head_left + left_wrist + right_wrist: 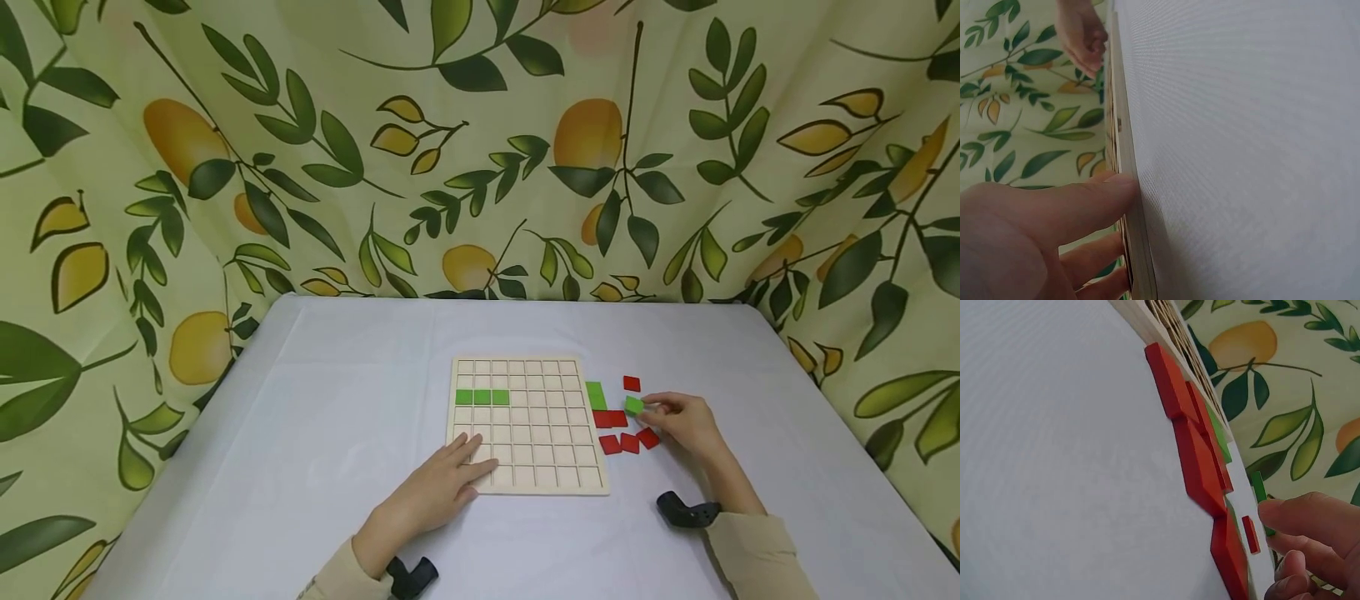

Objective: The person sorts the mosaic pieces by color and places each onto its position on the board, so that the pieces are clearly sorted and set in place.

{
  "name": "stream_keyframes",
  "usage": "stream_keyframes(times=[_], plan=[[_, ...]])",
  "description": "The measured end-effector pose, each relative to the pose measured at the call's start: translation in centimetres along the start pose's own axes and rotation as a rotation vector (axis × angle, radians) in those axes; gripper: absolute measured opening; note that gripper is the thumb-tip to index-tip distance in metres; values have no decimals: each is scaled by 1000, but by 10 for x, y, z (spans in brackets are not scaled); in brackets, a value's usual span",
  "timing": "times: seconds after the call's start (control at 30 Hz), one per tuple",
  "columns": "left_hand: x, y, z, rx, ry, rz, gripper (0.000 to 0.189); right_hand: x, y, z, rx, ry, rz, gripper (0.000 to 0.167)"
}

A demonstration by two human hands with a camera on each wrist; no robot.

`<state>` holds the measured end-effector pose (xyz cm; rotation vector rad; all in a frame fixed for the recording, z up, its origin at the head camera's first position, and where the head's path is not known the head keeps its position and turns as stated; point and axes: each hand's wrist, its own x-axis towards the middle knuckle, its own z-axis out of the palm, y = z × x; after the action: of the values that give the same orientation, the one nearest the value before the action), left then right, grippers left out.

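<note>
Head view: right of centre, my right hand (685, 419) pinches a green tile (633, 406); lower centre, my left hand (435, 489), fingers (478, 470) extended, rests on the board (549, 455). Tile judged light, stiff; hold opposite edges.

Two hands (431, 490) (686, 423), six red tiles (630, 442), one board (540, 417) (three greens (482, 397) inlaid)
</note>
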<state>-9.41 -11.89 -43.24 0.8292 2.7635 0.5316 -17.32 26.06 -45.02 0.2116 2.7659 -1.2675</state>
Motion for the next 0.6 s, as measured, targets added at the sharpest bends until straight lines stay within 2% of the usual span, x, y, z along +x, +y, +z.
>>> stream_keyframes(times=[0.6], plan=[[1,-1,1,15,7,7,43,1,-20,11,-22,-54,-48,39]])
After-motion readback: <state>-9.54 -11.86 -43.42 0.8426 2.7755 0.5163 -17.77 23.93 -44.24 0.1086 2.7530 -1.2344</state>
